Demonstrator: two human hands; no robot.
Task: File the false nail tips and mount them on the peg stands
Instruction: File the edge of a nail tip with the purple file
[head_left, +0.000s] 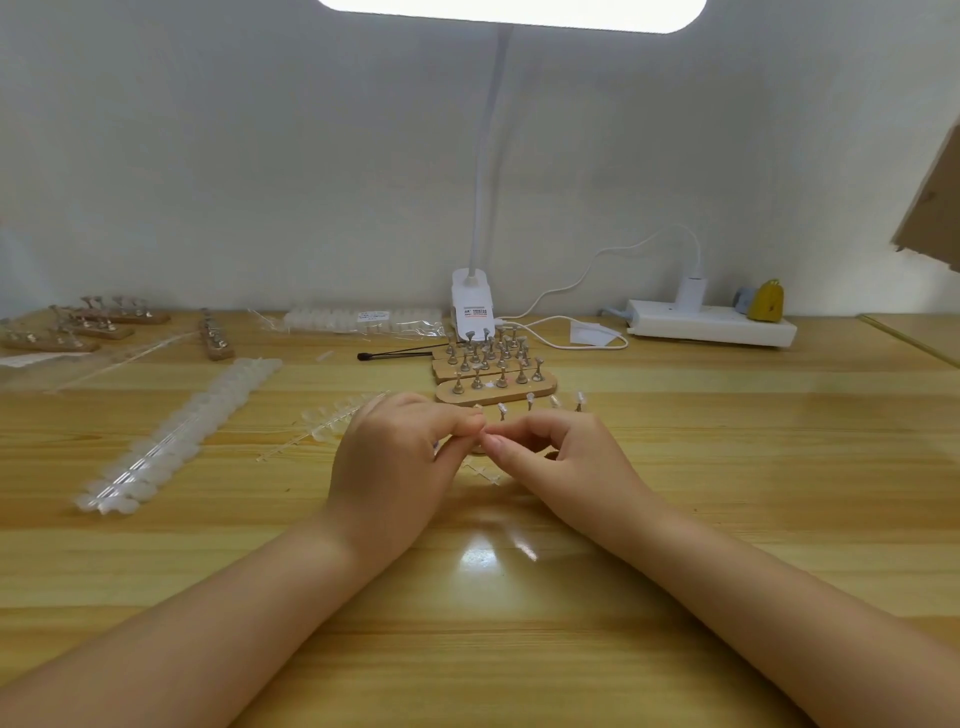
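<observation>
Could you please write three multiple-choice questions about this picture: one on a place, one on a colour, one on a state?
1. Where does the long strip of nail tips lie?
A. on the table, to the left of the hands
B. on top of the power strip
C. under the right forearm

2. What colour is the desk lamp?
A. black
B. white
C. red

3. What are the two hands doing?
A. both lie flat on the table
B. left hand and right hand meet at the fingertips, with curled fingers
C. one holds the lamp

Answers:
1 A, the strip runs slantwise over the wooden table, left of the hands.
2 B, its clip base and neck are white.
3 B, the fingertips meet just in front of the nearest peg stand; what they pinch is too small to tell.
</observation>
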